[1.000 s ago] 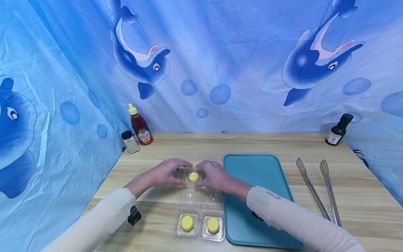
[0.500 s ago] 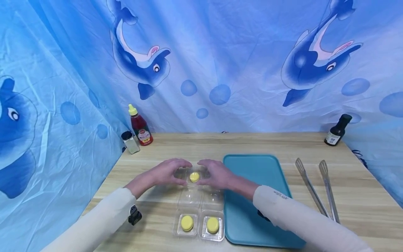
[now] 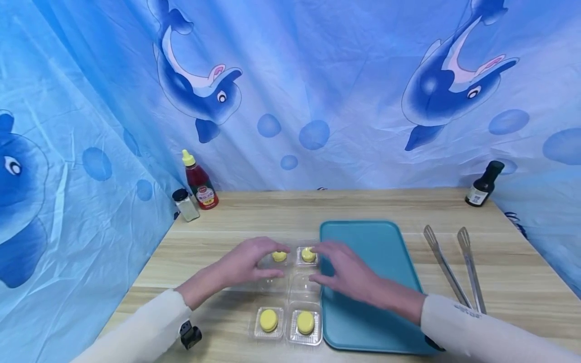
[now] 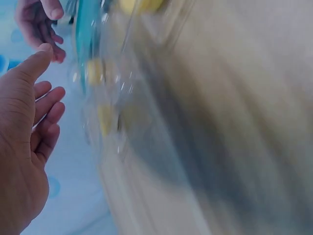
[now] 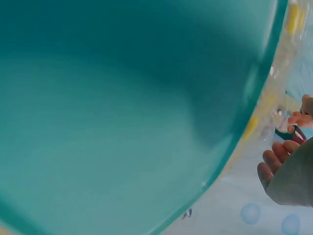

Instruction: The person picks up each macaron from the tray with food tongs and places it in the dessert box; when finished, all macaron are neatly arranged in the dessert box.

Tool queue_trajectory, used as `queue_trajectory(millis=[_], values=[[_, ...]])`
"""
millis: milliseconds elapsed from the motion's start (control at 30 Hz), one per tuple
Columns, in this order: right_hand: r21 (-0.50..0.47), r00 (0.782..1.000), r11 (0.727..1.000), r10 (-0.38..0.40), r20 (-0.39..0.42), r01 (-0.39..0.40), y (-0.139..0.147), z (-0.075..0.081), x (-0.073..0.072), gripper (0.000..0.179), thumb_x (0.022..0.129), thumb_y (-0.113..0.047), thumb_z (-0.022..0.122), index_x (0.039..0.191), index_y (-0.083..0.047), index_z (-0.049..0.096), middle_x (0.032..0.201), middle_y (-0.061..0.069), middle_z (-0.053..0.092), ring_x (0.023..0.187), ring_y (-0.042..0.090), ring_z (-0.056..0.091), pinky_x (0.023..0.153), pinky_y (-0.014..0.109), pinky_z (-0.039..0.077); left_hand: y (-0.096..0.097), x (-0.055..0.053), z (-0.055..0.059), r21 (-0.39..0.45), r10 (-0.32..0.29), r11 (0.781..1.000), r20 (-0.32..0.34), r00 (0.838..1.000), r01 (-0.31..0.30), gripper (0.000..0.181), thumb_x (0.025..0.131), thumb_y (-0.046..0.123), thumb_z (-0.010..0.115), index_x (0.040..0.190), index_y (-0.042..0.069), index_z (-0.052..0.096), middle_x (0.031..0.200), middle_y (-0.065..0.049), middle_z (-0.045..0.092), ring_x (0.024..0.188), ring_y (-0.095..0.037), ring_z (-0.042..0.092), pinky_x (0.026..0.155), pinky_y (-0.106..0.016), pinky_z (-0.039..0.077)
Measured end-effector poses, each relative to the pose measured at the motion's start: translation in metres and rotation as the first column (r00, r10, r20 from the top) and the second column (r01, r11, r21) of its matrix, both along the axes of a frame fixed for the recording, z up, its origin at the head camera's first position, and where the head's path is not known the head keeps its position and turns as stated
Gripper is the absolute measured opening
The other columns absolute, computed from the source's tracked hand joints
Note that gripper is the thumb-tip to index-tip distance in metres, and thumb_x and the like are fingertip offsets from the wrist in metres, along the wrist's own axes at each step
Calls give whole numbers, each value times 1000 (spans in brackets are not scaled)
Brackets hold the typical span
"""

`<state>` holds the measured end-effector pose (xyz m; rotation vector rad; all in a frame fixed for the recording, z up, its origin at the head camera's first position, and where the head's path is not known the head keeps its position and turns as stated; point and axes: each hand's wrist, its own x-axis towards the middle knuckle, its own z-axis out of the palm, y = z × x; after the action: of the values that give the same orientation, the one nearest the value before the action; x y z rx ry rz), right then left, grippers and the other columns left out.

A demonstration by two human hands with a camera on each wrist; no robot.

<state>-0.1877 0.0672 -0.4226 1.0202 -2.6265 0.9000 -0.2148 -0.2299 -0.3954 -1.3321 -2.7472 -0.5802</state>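
Note:
In the head view my left hand (image 3: 247, 262) hovers over the back left part of a clear plastic container group, its fingers loosely bent and holding nothing. Partly behind its fingertips sits a yellow macaron (image 3: 279, 256). My right hand (image 3: 349, 272) is above the blue-green tray's left side, relaxed, with fingertips near the back right macaron (image 3: 308, 254). Closer to me, two more yellow macarons, one on the left (image 3: 269, 320) and one on the right (image 3: 305, 322), lie in clear square compartments. Clear plastic lid parts (image 3: 305, 286) lie between the rows. Both wrist views show loose, unoccupied fingers.
The blue-green tray (image 3: 372, 322) lies right of the containers. Farther right rest metal tongs (image 3: 449, 272). At the back left stand a red sauce bottle (image 3: 200, 184) and a black-capped shaker (image 3: 186, 205); a dark bottle (image 3: 484, 185) stands at the back right.
My right hand has drawn away to the right, over the tray, uncovering the back right macaron. The left hand has shifted slightly rightward and toward me. The hands are farther apart.

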Motion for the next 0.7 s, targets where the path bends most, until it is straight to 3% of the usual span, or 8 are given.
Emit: queue_trajectory(millis=[167, 300, 533, 700], values=[[38, 998, 999, -3, 57, 1, 8, -6, 15, 65, 84, -37, 92, 133, -1, 70, 130, 11, 72, 123, 29, 67, 104, 49, 56, 10, 13, -7, -109, -45, 993, -91, 995, 34, 63, 94, 52, 79, 142, 14, 66, 134, 1, 71, 124, -18, 65, 108, -44, 53], [28, 996, 999, -24, 90, 22, 10, -8, 21, 69, 84, -38, 92, 136, -1, 67, 134, 13, 70, 126, 31, 66, 106, 50, 55, 13, 18, -13, -178, -51, 984, -152, 987, 23, 68, 93, 62, 75, 144, 17, 64, 133, 2, 71, 124, -17, 63, 109, -43, 52], [9, 991, 999, -44, 123, 43, 11, -13, 27, 71, 81, -42, 93, 134, -3, 68, 131, 11, 71, 122, 29, 67, 103, 49, 57, 17, 24, -18, -215, -21, 977, -137, 990, -9, 76, 94, 73, 63, 147, 19, 61, 140, 2, 68, 131, -19, 60, 118, -47, 43], [19, 987, 999, -54, 149, 51, 9, -16, 29, 75, 80, -45, 93, 134, 0, 67, 130, 13, 71, 120, 30, 68, 102, 48, 57, 19, 27, -20, -234, 0, 972, -146, 989, -34, 78, 94, 75, 62, 148, 19, 61, 139, -1, 68, 132, -22, 59, 120, -52, 41]])
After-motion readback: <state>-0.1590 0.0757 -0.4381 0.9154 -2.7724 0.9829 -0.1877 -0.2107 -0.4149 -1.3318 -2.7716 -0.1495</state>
